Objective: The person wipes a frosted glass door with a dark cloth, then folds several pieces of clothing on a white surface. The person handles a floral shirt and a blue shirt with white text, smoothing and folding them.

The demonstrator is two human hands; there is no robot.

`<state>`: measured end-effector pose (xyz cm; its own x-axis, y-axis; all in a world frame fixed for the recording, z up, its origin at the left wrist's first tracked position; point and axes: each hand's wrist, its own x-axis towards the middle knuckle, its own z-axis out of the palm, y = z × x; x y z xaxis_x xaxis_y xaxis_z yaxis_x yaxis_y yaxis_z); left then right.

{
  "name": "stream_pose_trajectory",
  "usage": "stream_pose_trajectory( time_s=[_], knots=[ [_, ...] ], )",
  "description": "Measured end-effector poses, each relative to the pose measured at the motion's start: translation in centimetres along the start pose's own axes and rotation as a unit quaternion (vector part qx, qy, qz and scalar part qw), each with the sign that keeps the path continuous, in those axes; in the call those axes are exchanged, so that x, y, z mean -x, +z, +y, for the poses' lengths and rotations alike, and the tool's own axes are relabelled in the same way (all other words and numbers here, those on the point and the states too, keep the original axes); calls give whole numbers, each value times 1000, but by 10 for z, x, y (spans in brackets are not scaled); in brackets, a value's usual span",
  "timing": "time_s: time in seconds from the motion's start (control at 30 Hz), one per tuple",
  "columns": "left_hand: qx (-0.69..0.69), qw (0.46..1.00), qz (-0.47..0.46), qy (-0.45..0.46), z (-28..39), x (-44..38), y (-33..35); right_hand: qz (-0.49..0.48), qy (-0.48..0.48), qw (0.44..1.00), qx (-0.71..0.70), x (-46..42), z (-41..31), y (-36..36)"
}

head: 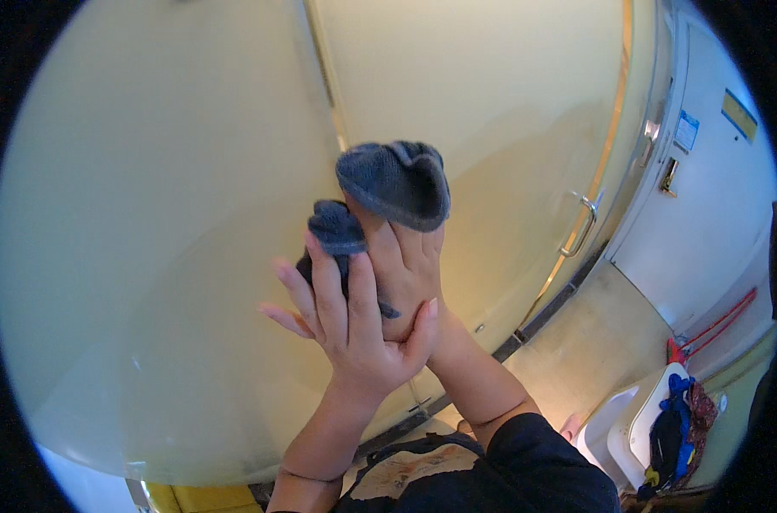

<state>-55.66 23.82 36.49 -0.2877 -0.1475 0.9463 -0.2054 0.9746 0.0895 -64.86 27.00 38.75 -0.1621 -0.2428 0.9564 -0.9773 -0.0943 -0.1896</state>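
Observation:
In front of my chest my two hands meet. A dark grey knitted piece [388, 186], like a sock or a glove, covers the fingertips of my right hand [404, 269], and its open edge faces me. Beside it, a smaller bunched dark knitted piece [337, 227] lies at the fingertips of my left hand [359, 320]. More dark fabric shows between the two hands; I cannot tell whether the pieces are joined. My left hand lies across my right, its fingers spread and its thumb along the base of the right hand. The right fingertips are hidden in the knit.
A pale, curved-looking panel wall [189, 224] stands close ahead, with a metal pull handle [581, 227] at right. Beyond is a white door [690, 211] with a lever handle [668, 177]. Clothes [674, 429] lie over a white plastic seat [638, 420] near a red long-handled tool [715, 324].

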Motion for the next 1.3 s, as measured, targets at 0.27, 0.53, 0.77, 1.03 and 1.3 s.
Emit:
stream_pose_trajectory(
  time_s=[0.27, 0.53, 0.77, 1.03, 1.3],
  knots=[
    [-28, 999, -32, -13, 11, 31, 21, -42, 44, 997, -40, 39, 25, -6],
    [-112, 983, -145, 5, 10, 125, 37, -127, 111, 984, -57, 164, 47, 20],
    [-41, 995, -90, -28, 7, 108, 33, -131, 112, 979, -106, 140, 43, 27],
    [-58, 998, -28, -12, 21, 0, 14, 55, -43, 996, -61, -4, 24, -10],
    [-62, 996, -53, -24, 62, -28, 64, 4, -16, 999, -33, -7, 95, -43]
  ],
)
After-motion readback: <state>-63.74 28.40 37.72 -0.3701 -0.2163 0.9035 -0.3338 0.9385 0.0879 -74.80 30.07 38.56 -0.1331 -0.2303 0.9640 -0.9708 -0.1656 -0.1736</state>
